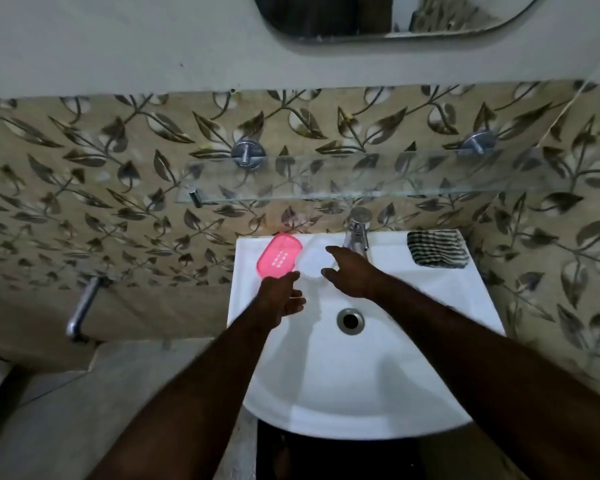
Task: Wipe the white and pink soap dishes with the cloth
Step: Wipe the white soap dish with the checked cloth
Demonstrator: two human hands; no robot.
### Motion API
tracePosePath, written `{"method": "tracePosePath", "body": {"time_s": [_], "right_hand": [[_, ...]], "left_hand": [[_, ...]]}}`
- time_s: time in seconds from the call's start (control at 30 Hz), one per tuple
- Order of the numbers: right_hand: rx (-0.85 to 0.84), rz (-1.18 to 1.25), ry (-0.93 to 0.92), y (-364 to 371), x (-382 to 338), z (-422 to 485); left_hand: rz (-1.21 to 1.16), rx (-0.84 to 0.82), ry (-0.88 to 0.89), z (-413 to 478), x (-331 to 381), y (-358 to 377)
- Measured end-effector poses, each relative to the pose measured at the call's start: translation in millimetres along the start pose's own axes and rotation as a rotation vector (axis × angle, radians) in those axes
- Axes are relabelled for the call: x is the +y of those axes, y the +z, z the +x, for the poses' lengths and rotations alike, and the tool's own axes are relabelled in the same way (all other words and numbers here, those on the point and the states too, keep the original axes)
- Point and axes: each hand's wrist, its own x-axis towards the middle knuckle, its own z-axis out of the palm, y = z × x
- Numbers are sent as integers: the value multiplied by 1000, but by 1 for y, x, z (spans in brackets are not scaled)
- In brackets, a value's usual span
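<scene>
Mid-frame, the right hand (352,271) spreads thumb and finger over the white soap dish (313,262), contact unclear; the left hand (281,297) hangs loose, empty, just below the pink soap dish (279,255).

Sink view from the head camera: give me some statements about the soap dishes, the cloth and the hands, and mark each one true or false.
1. The striped cloth lies on the back right corner of the sink, in neither hand. True.
2. The pink soap dish sits to the right of the tap. False: it sits to the tap's left.
3. The left hand holds the cloth. False: it holds nothing and is by the near edge of the pink soap dish.
4. The right hand reaches to the white soap dish. True.
5. The white soap dish sits between the pink soap dish and the tap. True.
</scene>
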Motion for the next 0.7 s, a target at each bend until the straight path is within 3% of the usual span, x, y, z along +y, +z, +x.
{"method": "tracePosePath", "body": {"time_s": [0.23,0.7], "right_hand": [[-92,9,72,16,-13,-2],[-41,150,-14,1,5,-18]], "left_hand": [[-143,-28,-104,23,-1,13],[-255,127,-8,47,-17,41]]}}
